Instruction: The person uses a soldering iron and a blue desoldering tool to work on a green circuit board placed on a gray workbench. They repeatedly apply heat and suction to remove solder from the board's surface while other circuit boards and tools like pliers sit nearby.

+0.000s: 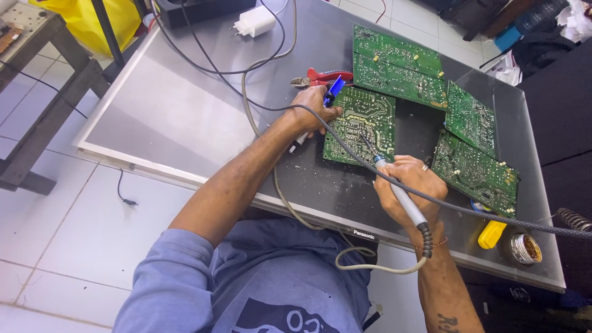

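Both forearms are seen reaching forward from a blue-sleeved torso at the bottom of the view, out over a grey desk [185, 111]. The left arm is stretched diagonally up and to the right, with the wrist bent slightly inward. The left hand [313, 108] is closed around a blue-tipped tool [333, 91] whose pale lower end projects beneath the palm; the hand is rested at the left edge of a green circuit board [361, 126]. The right forearm is brought in from the lower right, and a dark tattoo is seen near the elbow. The right hand [410, 185] is curled shut around the pale handle of a soldering iron [394, 185], held like a pen, with its dark tip laid on the solder side of the same board. A braided grey cable [493, 216] is led away from the iron's handle to the right, and a thinner cord is looped off the desk's near edge.

The held board is lying flat near the middle of the desk, close to the person. Behind it two more green boards [398, 65] are laid, and two further boards [475, 148] are placed to its right, one overlapping the other. Red-handled pliers [324, 77] are set just behind the left hand. A white plug adapter [254, 21] is lying at the far edge. A yellow object [493, 234] and a round tin [524, 248] are placed at the near right corner. Small bright specks are scattered on the desk in front of the held board. A yellow bag [98, 18] is seen at the upper left, beyond the desk
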